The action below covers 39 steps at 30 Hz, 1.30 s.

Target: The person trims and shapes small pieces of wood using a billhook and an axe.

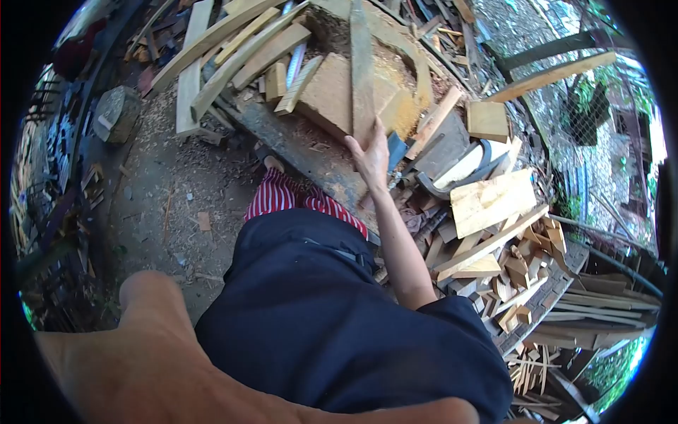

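My right hand is at the near end of a long, narrow, greyish wooden plank, thumb on one side and fingers on the other. The plank runs away from me across a thick wooden block on the work table. Very close to the camera, my left hand fills the lower left, its digits spread apart. I see nothing held in it, though part of it is cut off by the frame's edge.
Curved and straight wood pieces lie at the table's left. To the right are a square block, a pale board and piled offcuts. A stump-like block stands on the shaving-strewn ground. Wire fencing is beyond.
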{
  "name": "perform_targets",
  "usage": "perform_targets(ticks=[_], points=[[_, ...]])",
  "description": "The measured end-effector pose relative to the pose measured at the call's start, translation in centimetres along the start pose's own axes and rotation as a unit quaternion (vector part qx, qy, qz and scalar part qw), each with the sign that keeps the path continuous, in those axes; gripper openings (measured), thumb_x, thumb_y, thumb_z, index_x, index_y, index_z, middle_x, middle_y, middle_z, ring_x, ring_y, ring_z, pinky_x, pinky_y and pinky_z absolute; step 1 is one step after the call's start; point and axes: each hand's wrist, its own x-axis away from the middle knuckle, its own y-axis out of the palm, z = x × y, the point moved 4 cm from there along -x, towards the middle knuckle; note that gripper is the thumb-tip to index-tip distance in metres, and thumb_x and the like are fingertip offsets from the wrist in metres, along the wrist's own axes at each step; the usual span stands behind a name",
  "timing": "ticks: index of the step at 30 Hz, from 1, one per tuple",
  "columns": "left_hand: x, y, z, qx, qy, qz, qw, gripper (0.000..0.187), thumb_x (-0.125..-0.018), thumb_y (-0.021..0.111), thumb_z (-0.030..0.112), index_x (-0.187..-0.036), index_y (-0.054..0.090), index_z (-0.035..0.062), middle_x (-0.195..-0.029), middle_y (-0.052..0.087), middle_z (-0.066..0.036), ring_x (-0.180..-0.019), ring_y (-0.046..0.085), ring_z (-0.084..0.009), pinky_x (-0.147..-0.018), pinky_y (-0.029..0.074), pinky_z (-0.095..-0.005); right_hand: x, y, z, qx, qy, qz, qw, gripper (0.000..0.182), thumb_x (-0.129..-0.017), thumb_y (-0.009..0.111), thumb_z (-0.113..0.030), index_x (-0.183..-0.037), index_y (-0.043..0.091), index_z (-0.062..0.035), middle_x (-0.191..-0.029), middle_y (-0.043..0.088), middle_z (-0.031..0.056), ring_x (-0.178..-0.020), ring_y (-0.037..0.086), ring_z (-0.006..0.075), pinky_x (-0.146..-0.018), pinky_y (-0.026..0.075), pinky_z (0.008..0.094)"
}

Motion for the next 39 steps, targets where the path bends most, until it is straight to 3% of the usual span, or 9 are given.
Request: perform_targets(ticks=[8,13,21,23,26,30,32,36,39], points=[[6.5,0.4,1.7,0.009,-0.019,-0.032,0.999,0.021,-0.094,0.062,0.022,-0.078,0.062,0.0082,-0.084,0.054,-0.007,-0.072,0.050,-0.0185,-0.064,0.045,-0.0314,0.2,-0.2,-0.1,-0.037,0.021,-0.013,0.999,0.087,-0.081,0.077,-0.032,-0.147,0.031,0.0015,-0.138,0.048,0.0289,-0.129,0.048,0.0394,-0.109,0.039,0.0430],[17.7,-2.5,9.1,0.006,-0.036,-0.042,0.998,0.021,-0.094,0.061,0.023,-0.078,0.062,0.0087,-0.083,0.054,-0.006,-0.072,0.050,-0.0182,-0.065,0.045,-0.0314,0.7,-0.4,-0.1,-0.062,0.029,-0.024,0.997,0.086,-0.085,0.074,-0.037,-0.148,0.029,0.0016,-0.139,0.046,0.0288,-0.131,0.046,0.0391,-0.110,0.037,0.0421],[14.3,1.2,6.4,-0.017,-0.056,-0.029,0.998,0.022,-0.095,0.060,0.025,-0.079,0.061,0.0094,-0.083,0.054,-0.006,-0.073,0.050,-0.0178,-0.066,0.045,-0.0313,3.2,0.1,1.2,-0.131,0.060,-0.003,0.989,0.074,-0.096,0.059,-0.040,-0.151,0.025,-0.0017,-0.140,0.047,0.0293,-0.131,0.048,0.0408,-0.111,0.036,0.0417],[10.4,2.5,3.5,-0.019,-0.063,-0.029,0.997,0.022,-0.095,0.060,0.025,-0.080,0.061,0.0095,-0.083,0.054,-0.006,-0.073,0.050,-0.0177,-0.066,0.045,-0.0313,3.7,1.0,2.2,-0.107,0.038,0.015,0.993,0.073,-0.097,0.057,-0.039,-0.151,0.024,-0.0036,-0.135,0.051,0.0306,-0.119,0.057,0.0387,-0.101,0.046,0.0417],[16.3,1.4,7.8,-0.017,-0.077,-0.040,0.996,0.022,-0.095,0.060,0.026,-0.080,0.061,0.0098,-0.083,0.053,-0.005,-0.074,0.050,-0.0176,-0.066,0.045,-0.0313,4.2,1.5,2.9,-0.157,0.088,-0.042,0.983,0.072,-0.097,0.057,-0.035,-0.153,0.021,-0.0054,-0.132,0.052,0.0316,-0.100,0.064,0.0298,-0.074,0.056,0.0363],[10.6,4.2,2.9,-0.031,-0.077,-0.035,0.996,0.023,-0.096,0.060,0.027,-0.080,0.061,0.0102,-0.083,0.053,-0.005,-0.074,0.050,-0.0174,-0.067,0.045,-0.0313,4.6,0.8,0.5,-0.191,0.083,-0.084,0.975,0.075,-0.094,0.059,-0.027,-0.152,0.019,-0.0018,-0.144,0.041,0.0312,-0.126,0.053,0.0395,-0.104,0.044,0.0432],[9.6,4.6,1.8,-0.036,-0.076,-0.036,0.996,0.023,-0.096,0.059,0.027,-0.081,0.061,0.0103,-0.083,0.053,-0.005,-0.074,0.050,-0.0173,-0.067,0.045,-0.0312,4.8,0.8,-0.4,-0.261,0.095,-0.105,0.955,0.075,-0.096,0.060,-0.026,-0.154,0.016,-0.0095,-0.128,0.053,0.0301,-0.096,0.068,0.0306,-0.074,0.059,0.0365],[19.1,2.2,8.6,-0.026,-0.088,-0.038,0.995,0.023,-0.096,0.059,0.028,-0.081,0.061,0.0107,-0.083,0.053,-0.004,-0.075,0.050,-0.0171,-0.067,0.045,-0.0312,5.1,1.1,-1.4,-0.278,0.129,-0.180,0.935,0.075,-0.096,0.059,-0.019,-0.156,0.014,-0.0120,-0.126,0.054,0.0273,-0.094,0.069,0.0276,-0.072,0.060,0.0348],[22.4,3.2,7.0,-0.019,-0.078,-0.047,0.996,0.023,-0.097,0.059,0.029,-0.082,0.060,0.0110,-0.083,0.053,-0.004,-0.075,0.050,-0.0169,-0.068,0.045,-0.0312,5.2,1.7,-0.3,-0.287,0.122,-0.180,0.933,0.074,-0.097,0.057,-0.015,-0.156,0.012,-0.0121,-0.114,0.058,0.0228,-0.091,0.069,0.0260,-0.071,0.060,0.0341]])
